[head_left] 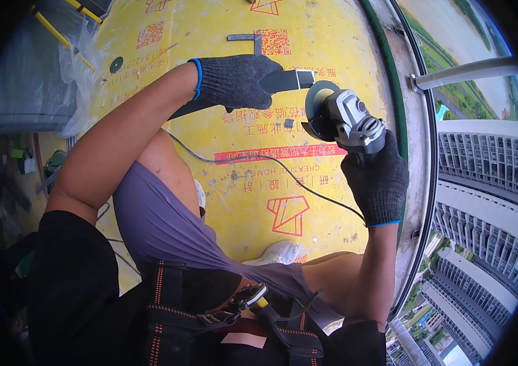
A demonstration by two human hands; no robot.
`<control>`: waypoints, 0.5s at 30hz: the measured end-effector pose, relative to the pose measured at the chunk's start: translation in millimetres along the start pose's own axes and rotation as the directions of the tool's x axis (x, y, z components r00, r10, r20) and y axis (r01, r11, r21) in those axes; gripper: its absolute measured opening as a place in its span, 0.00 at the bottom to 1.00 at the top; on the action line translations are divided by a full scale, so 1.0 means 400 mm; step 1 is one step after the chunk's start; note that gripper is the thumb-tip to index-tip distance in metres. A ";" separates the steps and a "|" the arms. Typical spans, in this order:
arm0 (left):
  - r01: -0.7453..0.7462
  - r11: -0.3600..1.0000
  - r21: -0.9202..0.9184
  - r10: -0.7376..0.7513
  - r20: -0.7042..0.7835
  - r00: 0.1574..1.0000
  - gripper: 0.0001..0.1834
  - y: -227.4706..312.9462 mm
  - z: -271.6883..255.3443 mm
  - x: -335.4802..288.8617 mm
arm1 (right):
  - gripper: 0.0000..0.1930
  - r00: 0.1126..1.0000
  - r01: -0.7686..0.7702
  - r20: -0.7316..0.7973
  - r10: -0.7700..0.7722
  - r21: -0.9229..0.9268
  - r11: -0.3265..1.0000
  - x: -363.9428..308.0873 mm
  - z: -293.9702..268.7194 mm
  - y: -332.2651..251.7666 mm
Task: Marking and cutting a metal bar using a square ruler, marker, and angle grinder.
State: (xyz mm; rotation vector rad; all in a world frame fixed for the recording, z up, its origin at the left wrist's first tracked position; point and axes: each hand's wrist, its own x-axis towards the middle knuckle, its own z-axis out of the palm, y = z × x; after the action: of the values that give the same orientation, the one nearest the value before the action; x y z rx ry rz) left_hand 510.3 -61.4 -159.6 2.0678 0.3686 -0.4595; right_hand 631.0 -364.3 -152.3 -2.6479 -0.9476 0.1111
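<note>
My left hand (234, 82), in a dark knit glove with a blue cuff, is closed around a long dark flat strip (284, 82). A pale line crosses the strip near its right end, and part of its length is hidden under the hand and forearm. My right hand (378, 183), gloved alike, grips a silver and black angle grinder (356, 119). Its round disc (321, 97) sits right at the strip's end; whether they touch I cannot tell. A black power cord (289, 172) trails from beside my right wrist across the yellow floor covering (241, 195).
A dark L-shaped piece (258, 44), a loose round disc (116, 64) and a small grey offcut (288, 123) lie on the floor. Clear plastic sheeting (76, 85) hangs at left. Along the right runs a window frame (420, 244), with high-rise buildings (485, 165) far below.
</note>
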 end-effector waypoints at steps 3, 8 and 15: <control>-0.005 1.000 0.000 0.005 -0.009 1.000 0.21 0.001 -0.001 -0.002 | 0.27 1.000 -0.003 0.029 0.002 0.013 1.000 0.001 -0.004 -0.006; -0.009 1.000 -0.005 0.008 -0.005 1.000 0.21 -0.011 -0.003 0.008 | 0.27 0.999 -0.019 0.050 0.017 0.024 1.000 0.004 -0.009 -0.011; -0.047 0.998 0.039 0.045 0.034 0.998 0.22 -0.027 -0.003 0.021 | 0.26 1.000 0.014 0.020 -0.015 0.069 0.998 0.008 -0.003 -0.013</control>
State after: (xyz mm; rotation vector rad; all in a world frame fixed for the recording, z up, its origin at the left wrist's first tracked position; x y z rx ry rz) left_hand 513.0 -54.2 -170.9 2.1002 0.2940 -0.4761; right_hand 630.4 -359.0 -149.4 -2.5817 -0.9523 0.1648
